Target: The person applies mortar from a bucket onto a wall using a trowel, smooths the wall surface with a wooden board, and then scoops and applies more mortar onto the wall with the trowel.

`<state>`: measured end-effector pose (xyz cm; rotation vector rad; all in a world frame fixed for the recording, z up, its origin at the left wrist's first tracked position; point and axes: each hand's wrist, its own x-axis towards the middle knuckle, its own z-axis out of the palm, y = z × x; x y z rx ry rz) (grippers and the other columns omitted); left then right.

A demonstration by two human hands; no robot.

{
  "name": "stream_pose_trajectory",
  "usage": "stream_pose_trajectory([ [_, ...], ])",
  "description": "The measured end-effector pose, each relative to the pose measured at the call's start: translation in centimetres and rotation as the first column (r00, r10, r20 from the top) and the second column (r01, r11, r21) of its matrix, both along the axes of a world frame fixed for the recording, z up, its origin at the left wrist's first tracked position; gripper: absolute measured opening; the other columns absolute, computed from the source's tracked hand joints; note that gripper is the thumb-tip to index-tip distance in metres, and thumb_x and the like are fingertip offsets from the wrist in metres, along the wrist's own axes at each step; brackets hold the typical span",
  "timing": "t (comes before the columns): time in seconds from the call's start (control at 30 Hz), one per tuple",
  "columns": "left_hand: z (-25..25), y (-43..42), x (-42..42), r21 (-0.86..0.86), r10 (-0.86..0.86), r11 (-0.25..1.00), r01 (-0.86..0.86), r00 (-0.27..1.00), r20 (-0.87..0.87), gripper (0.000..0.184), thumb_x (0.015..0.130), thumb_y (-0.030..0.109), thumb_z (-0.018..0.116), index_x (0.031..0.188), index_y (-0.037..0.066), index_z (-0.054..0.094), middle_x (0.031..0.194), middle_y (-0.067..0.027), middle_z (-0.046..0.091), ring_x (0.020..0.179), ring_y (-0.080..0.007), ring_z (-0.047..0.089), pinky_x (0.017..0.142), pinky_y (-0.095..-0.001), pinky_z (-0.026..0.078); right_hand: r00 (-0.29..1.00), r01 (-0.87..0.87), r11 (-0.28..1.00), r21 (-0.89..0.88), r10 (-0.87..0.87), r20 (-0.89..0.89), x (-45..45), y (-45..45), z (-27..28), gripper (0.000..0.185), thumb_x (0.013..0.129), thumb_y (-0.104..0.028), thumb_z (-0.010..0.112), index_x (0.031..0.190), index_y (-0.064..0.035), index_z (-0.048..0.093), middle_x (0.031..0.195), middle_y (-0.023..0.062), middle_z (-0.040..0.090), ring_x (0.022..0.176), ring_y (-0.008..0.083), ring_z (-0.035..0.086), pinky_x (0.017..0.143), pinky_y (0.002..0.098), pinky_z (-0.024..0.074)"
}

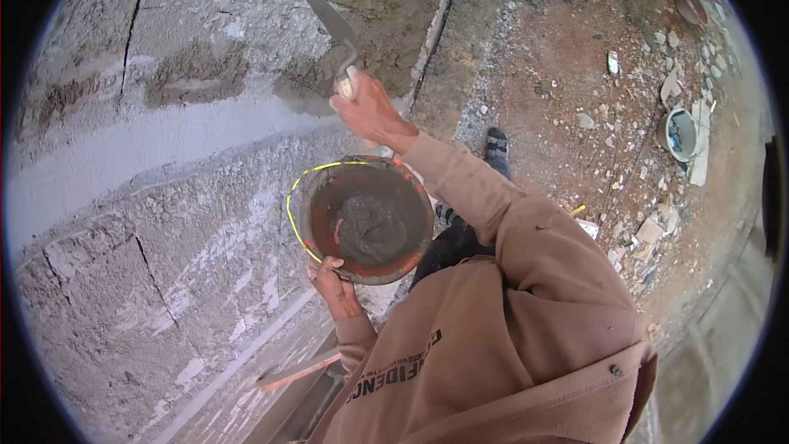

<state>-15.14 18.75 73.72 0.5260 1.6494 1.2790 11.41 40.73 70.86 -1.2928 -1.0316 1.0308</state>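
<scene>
My right hand [367,109] is closed around the handle of a trowel [330,20], whose grey metal blade points up and away near the rough plastered wall [222,0]. Below it, my left hand [330,284] grips the rim of an orange-red bucket [413,259], tilted so that its inside faces me. Wet grey mortar [371,228] lies in the bucket, and a yellow strip [291,205] runs along the side of the rim. Part of the trowel's handle is hidden by my fingers. Darker, damp-looking mortar covers the wall near the blade.
A smooth pale band [164,144] crosses the wall. Rubble and stones [649,230] litter the brown ground to the right, where a pale green bucket [680,133] stands beside a light board [701,144]. My shoe [496,148] is close to the wall's base. An orange-pink bar [297,372] is low down.
</scene>
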Motion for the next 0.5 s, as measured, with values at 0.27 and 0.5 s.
stream_pose_trajectory([
  [0.27, 0.9, -2.0, -0.6, 0.074, -0.107, 0.991, 0.109, 0.994, -0.032, 0.077, 0.053, -0.015, 0.049, 0.130, -0.007, 0.053, 0.121, -0.0121, 0.062, 0.096, -0.0196, 0.062, 0.074, -0.0260, 0.051, 0.449, -0.799, 0.395, -0.452, 0.893, -0.013, 2.3, -16.7, -0.8, 0.021, 0.078, -0.014, 0.062, 0.094, -0.0009, 0.059, 0.070, 0.0097, 0.061, 0.058, 0.0207, 0.060, 0.051, 0.0385, 0.0474],
  [0.5, 6.3, -0.7, 1.9, 0.375, -0.165, 0.901, 0.220, 0.971, -0.173, 0.046, 0.059, -0.013, 0.053, 0.103, -0.010, 0.067, 0.088, -0.0031, 0.064, 0.060, -0.0067, 0.048, 0.051, -0.0212, 0.038, -0.174, -0.777, 0.397, -0.488, 0.610, 0.773, -5.2, -23.0, -1.9, 0.030, 0.077, -0.018, 0.060, 0.099, 0.0019, 0.062, 0.095, 0.0231, 0.067, 0.092, 0.0367, 0.067, 0.076, 0.0454, 0.0530],
])
